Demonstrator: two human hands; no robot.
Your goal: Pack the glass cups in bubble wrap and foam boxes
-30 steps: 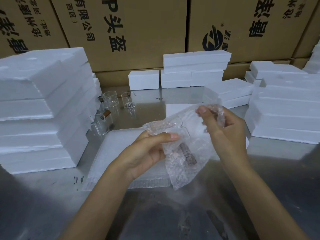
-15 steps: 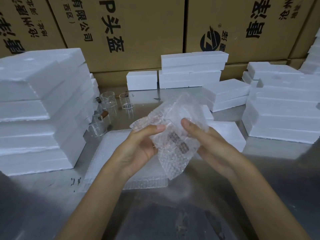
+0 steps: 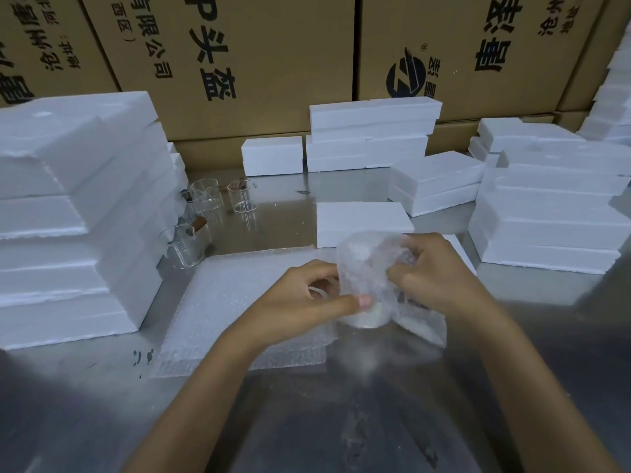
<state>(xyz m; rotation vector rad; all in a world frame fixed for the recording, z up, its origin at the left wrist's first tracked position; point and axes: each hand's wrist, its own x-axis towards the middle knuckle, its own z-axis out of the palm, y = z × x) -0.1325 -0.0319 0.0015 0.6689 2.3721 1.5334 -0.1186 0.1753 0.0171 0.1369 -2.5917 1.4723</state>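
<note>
Bubble wrap [image 3: 367,278], clear and crinkled, is bundled around what I take to be 1 glass cup, held just above the steel table [image 3: 102,404] between the person's 2 hands. The cup itself barely shows through the plastic; only a pale round base glints at the bottom of the bundle. This looks like the wrapping step, close to done: the sheet already goes all the way round and a loose tail hangs at the right.

The left hand [image 3: 307,298] comes in from the lower left with its thumb lying across the front of the bundle and its fingers curled behind, clamped on the wrap. The right hand [image 3: 433,271] reaches over from the right with its fingers bent and pinching the gathered plastic near the top; I cannot tell how its thumb lies.

Next, I judge, the loose end needs tucking in or folding under, and then the bundle goes into a foam box. The nearest foam box [image 3: 358,216] sits closed just behind the hands, so it would have to be opened first.

More unwrapped glass cups [image 3: 240,196] wait at the back left, beside a tall stack of foam boxes [image 3: 75,206], and a flat pile of bubble wrap sheets [image 3: 232,302] lies under the left wrist.
</note>
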